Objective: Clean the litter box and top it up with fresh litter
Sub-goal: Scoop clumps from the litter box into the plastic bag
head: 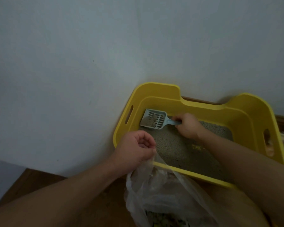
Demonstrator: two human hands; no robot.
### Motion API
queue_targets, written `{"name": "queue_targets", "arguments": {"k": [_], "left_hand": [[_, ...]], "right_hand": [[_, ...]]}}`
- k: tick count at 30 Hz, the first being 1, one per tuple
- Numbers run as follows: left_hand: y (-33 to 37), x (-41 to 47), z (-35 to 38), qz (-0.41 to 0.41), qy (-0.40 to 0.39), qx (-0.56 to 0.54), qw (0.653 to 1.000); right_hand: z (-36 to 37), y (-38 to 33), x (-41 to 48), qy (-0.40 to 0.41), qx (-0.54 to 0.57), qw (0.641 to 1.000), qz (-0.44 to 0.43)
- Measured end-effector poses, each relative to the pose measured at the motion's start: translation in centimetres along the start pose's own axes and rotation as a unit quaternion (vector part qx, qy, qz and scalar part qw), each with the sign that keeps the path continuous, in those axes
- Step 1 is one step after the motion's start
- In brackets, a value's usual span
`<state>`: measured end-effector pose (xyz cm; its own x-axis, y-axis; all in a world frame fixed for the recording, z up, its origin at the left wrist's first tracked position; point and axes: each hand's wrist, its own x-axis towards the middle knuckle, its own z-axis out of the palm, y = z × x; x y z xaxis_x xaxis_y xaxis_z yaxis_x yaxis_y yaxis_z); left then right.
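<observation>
Beyond the right hand [188, 126], whose fingers clench the handle of a blue slotted scoop [153, 119], clumps sit sifted above the grey litter [179, 148] in the yellow litter box [246, 110]. Left hand [134, 149] pinches a clear plastic bag [162, 194] just beneath its fingers. Scooping looks midway; fresh litter remains unadded. Nothing blocks the bag.

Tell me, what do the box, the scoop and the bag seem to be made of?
Box: probably moulded plastic, yellow, smooth and matte, with rounded rims and cut-out handle slots.
Scoop: likely hard plastic, pale blue, with slots moulded into it.
Bag: thin plastic film, translucent and crinkled; its contents show through.
</observation>
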<state>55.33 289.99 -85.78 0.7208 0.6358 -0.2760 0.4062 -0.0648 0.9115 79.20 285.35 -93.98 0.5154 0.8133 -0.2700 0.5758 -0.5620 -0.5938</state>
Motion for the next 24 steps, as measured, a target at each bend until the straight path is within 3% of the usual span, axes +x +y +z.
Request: {"name": "queue_targets", "arguments": {"k": [11, 24], "left_hand": [[1.0, -0.7, 0.1, 0.005, 0.014, 0.031, 0.999], [2.7, -3.8, 0.4, 0.041, 0.061, 0.178, 0.981]], "right_hand": [[-4.6, 1.1, -4.7, 0.013, -0.017, 0.999, -0.037], [-11.4, 2.1, -16.2, 0.033, -0.030, 0.996, -0.072]]}}
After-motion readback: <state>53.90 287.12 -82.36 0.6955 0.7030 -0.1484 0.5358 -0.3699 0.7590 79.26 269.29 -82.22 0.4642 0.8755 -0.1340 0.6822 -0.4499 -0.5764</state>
